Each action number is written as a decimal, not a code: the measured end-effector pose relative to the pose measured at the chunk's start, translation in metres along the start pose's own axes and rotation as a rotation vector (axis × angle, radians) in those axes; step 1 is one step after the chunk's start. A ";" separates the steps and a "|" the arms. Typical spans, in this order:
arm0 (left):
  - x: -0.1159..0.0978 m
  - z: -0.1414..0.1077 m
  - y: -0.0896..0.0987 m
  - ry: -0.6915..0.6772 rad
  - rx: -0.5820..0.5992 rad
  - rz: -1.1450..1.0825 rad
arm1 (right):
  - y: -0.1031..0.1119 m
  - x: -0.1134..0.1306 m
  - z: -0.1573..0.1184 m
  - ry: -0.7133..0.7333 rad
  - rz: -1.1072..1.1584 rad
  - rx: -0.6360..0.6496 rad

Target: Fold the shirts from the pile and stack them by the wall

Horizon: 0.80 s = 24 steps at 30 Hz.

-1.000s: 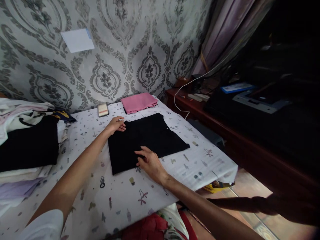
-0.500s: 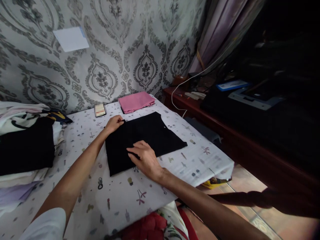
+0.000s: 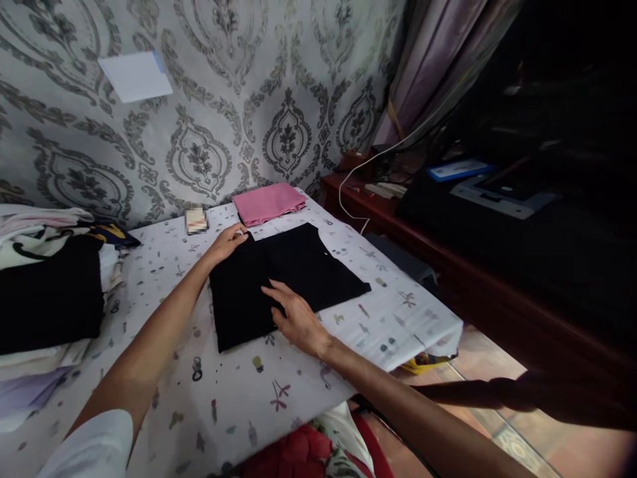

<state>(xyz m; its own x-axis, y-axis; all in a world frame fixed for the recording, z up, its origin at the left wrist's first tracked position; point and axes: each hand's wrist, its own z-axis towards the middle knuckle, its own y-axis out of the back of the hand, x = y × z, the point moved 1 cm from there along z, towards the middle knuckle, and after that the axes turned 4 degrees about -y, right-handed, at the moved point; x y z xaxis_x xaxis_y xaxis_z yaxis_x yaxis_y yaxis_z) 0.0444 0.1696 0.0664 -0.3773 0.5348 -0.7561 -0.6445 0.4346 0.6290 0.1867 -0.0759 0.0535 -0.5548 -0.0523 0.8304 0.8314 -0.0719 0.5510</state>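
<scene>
Both hands [image 3: 227, 243] [image 3: 299, 320] seemingly on black cloth [image 3: 308, 262]

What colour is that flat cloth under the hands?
The cloth is plain-looking black; it shows best in the head view, the only one here.

Grey patterned wall [image 3: 287, 136], tiled floor [image 3: 490, 358]

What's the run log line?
left hand: far-left corner of black garment | right hand: over near edge | pink cloth: folded, beyond
</scene>
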 end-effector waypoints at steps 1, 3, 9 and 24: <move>-0.001 0.001 -0.001 0.011 0.004 0.001 | 0.001 -0.001 0.000 -0.002 -0.015 0.002; -0.003 0.003 -0.005 0.024 0.022 0.038 | 0.002 -0.002 -0.001 -0.028 -0.041 0.016; -0.004 0.006 -0.008 0.014 0.028 0.162 | 0.005 0.000 -0.005 0.101 -0.098 0.001; 0.010 -0.003 0.023 0.052 0.117 0.358 | 0.028 0.032 -0.003 -0.040 -0.592 -0.100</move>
<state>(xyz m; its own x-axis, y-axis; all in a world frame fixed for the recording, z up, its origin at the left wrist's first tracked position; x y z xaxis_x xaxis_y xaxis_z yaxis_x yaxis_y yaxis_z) 0.0241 0.1829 0.0731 -0.5999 0.6317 -0.4909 -0.3868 0.3081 0.8692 0.1923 -0.0827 0.0954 -0.9194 0.0626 0.3883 0.3735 -0.1704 0.9118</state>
